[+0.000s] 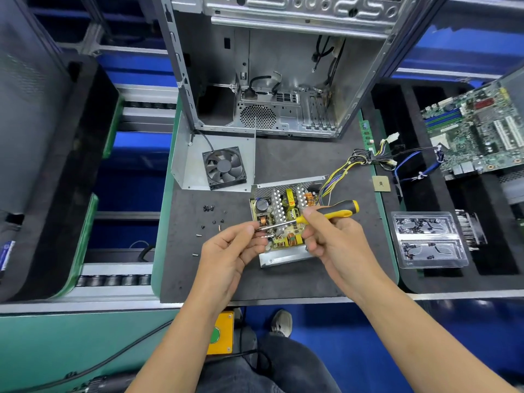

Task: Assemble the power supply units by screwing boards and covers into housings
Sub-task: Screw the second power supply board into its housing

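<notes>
Item: power supply housing [286,258], open-topped, lying mid-mat just in front of the tall computer case [263,66].

Contents: we see its circuit board [283,217] seated inside, crowded with silver heatsinks, copper coils and one dark capacitor; the wire bundle [337,177] trails from the housing's far right corner.

Cover [184,163], with fan [224,167] attached, lies just left and behind the housing, set aside so the board stays reachable.

Right hand [331,236]: fingers curled around the yellow-and-black screwdriver [331,211], held level above the board.

Left hand [229,251]: fingertips pinching at the shaft's tip, probably seating a screw; we cannot see one.

Loose screws [209,219] lie left of the housing, within reach.
</notes>
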{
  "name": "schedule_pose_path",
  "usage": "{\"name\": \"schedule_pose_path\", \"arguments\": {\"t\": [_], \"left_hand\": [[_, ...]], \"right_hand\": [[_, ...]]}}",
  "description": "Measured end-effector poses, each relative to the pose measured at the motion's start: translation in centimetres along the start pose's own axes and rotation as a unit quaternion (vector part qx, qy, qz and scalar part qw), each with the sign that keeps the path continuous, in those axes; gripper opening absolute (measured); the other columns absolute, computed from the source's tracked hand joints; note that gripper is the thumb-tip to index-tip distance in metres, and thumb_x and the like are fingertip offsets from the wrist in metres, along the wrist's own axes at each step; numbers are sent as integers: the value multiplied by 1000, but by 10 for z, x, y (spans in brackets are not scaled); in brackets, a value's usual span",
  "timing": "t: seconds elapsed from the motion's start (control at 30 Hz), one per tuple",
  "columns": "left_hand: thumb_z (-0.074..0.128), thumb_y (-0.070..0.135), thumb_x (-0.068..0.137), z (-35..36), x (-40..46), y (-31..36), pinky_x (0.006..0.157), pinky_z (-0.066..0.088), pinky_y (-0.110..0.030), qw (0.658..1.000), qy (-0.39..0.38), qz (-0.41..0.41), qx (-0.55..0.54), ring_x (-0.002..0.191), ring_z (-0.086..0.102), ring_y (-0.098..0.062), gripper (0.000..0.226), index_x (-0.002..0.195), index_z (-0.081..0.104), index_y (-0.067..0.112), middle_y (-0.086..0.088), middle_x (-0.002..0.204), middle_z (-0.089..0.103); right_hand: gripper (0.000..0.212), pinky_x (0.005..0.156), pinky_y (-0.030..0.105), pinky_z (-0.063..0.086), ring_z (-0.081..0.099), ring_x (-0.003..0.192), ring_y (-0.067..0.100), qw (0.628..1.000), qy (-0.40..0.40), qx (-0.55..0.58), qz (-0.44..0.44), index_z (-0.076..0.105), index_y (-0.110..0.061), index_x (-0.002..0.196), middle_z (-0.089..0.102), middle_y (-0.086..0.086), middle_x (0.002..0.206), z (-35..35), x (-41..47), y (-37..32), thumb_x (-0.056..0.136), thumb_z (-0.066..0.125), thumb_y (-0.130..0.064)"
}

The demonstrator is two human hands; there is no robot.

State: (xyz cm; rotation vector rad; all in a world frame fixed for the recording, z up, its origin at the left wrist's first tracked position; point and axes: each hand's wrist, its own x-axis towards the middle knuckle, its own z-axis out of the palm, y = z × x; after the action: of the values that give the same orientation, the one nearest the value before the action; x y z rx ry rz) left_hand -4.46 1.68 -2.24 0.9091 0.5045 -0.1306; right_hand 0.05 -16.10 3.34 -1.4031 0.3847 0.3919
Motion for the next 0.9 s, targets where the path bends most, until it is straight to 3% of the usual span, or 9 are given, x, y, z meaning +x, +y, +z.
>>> {"name": "schedule_pose_path", "arguments": {"t": [0.1, 0.17, 0.23, 0.3, 0.43, 0.5, 0.63, 0.77, 0.9], "left_hand": [[64, 36, 88, -6, 4, 1, 62, 54, -19, 998, 51, -3, 34, 72, 67, -14, 29, 90, 80, 12, -7, 82, 73], [67, 39, 91, -16, 11, 2, 57, 47, -18, 982, 97, 26, 157, 63, 54, -8, 21, 91, 79, 22, 5, 68, 61], [72, 41, 88, -24, 20, 5, 59, 40, -15, 938, 95, 78, 325, 59, 42, -3, 11, 95, 76, 35, 13, 62, 44], [76, 47, 81, -25, 27, 9, 63, 40, -16, 868, 42, 124, 480, 63, 44, -1, 31, 111, 69, 42, 18, 66, 45], [83, 57, 68, -23, 46, 18, 87, 50, -35, 757, -70, 101, 642, 103, 58, -12, 98, 149, 27, 52, 12, 120, 62], [84, 62, 63, -23, 53, 20, 82, 46, -33, 721, -79, 106, 680, 106, 57, -15, 116, 152, 10, 51, 11, 116, 61], [85, 61, 61, -21, 60, 20, 67, 43, -33, 711, -68, 116, 691, 78, 50, -11, 130, 155, -3, 44, 17, 80, 47], [82, 65, 63, -26, 66, 22, 66, 39, -28, 699, -98, 138, 695, 71, 45, 4, 121, 157, 8, 45, 19, 73, 41], [71, 81, 55, -30, 68, 28, 66, 40, -25, 736, -116, 134, 653, 68, 47, 6, 124, 156, 9, 44, 16, 68, 42]], "right_hand": [[32, 45, 19, 39, 47, 46, 10, 1000, 19, 13, 2, 67, -15, 61, 56, 4, 56, -1, 2, -1, 91, 70, -28], [32, 45, 18, 38, 48, 47, 10, 999, 33, 30, -13, 68, -19, 61, 57, 4, 59, -3, 4, -2, 91, 69, -29], [26, 45, 18, 37, 48, 48, 10, 997, 43, 49, -44, 71, -21, 67, 59, 3, 62, -4, 9, -4, 92, 68, -27], [21, 45, 18, 36, 48, 47, 11, 994, 57, 56, -74, 71, -21, 71, 59, 2, 62, -3, 15, -6, 89, 69, -30], [15, 47, 20, 38, 49, 50, 12, 988, 74, 64, -120, 72, -26, 73, 59, 0, 62, 1, 24, -6, 78, 72, -40], [13, 48, 21, 39, 50, 51, 12, 986, 81, 71, -129, 73, -27, 74, 59, 1, 61, 1, 27, -1, 81, 71, -37], [16, 48, 20, 39, 50, 50, 11, 985, 87, 85, -122, 74, -25, 72, 59, 0, 59, -1, 29, 6, 86, 67, -29], [18, 49, 22, 38, 47, 49, 13, 984, 79, 100, -124, 73, -23, 71, 58, 1, 59, -3, 31, 5, 87, 65, -26], [17, 49, 22, 38, 46, 49, 13, 984, 78, 105, -121, 73, -23, 72, 57, 1, 59, -2, 31, 5, 87, 65, -25]]}}
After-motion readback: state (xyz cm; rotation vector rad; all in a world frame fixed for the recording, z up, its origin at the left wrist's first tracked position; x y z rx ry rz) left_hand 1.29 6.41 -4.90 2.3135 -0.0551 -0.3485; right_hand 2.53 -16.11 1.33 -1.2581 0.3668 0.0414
